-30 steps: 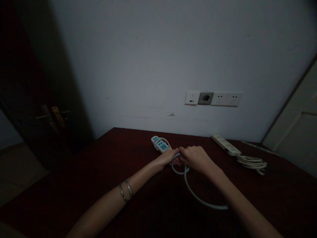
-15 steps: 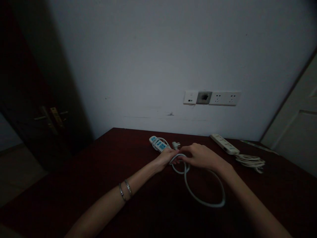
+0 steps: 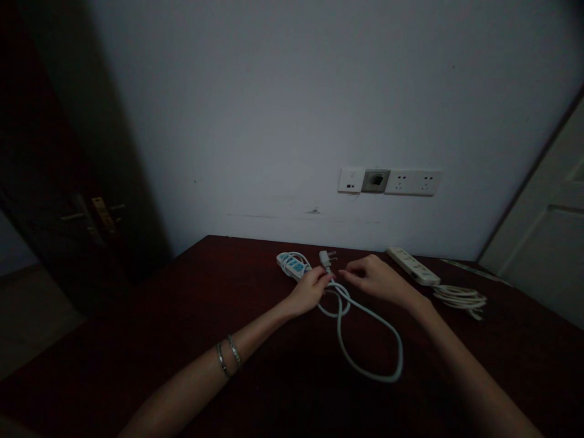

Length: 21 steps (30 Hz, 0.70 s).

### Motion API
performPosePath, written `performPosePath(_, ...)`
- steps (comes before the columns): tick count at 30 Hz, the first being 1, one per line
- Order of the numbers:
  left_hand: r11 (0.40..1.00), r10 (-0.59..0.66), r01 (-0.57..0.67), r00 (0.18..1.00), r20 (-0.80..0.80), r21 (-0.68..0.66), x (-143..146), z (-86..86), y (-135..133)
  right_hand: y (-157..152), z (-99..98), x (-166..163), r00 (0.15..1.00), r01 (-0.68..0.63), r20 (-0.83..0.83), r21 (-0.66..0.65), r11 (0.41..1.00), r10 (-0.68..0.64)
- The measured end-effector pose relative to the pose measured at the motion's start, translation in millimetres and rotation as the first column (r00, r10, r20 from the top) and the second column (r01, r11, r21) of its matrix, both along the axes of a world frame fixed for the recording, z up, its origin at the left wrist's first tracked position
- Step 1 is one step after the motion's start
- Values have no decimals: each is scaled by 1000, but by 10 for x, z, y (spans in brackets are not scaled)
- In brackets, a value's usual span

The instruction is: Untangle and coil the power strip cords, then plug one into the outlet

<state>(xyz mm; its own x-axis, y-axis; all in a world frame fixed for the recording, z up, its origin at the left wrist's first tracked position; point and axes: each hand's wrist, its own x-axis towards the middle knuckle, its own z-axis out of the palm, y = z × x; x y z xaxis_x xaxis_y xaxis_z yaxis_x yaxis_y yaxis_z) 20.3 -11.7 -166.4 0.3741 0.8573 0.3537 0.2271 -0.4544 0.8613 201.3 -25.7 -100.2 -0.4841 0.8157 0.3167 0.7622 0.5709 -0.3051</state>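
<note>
The cord (image 3: 385, 378) lies at the middle of the table (image 3: 228, 280), its slack forming a wide loop toward the viewer and a smaller ring near the hands. The plug (image 3: 324, 259), at its end, points right, pins exposed. The left hand (image 3: 308, 292) is clamped on the cord just below the plug, thumb and fingers together. The right hand (image 3: 381, 280) is held just beside it, thumb and forefinger extended toward the cord; whether their tips meet on anything cannot be told. Beyond the left hand lies the blue strip (image 3: 292, 264), wrapped in turns of cord. Two bracelets (image 3: 234, 351) encircle the left forearm. To the right, near the wall (image 3: 255, 121), rests the beige strip (image 3: 414, 267) with its coil (image 3: 458, 298). Sockets (image 3: 413, 182) are set in the wall above the table.
</note>
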Motion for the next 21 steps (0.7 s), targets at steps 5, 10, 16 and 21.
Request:
performPosePath(5,994,40,-41,999,19,99,-41,-17,73,80,-162,-130,946,-145,-319,-244,959,61)
performPosePath(10,981,102,-109,993,52,162,-60,72,35,135,-307,-235,816,-235,-574,-435,869,-67)
performPosePath(16,989,75,-89,990,121,118,-63,129,48,165,-399,-276,618,-385,-736,-591,709,-277)
performPosePath(21,995,23,-35,991,129,92,-49,80,81,129,-415,-289,516,-526,-771,-629,572,-373)
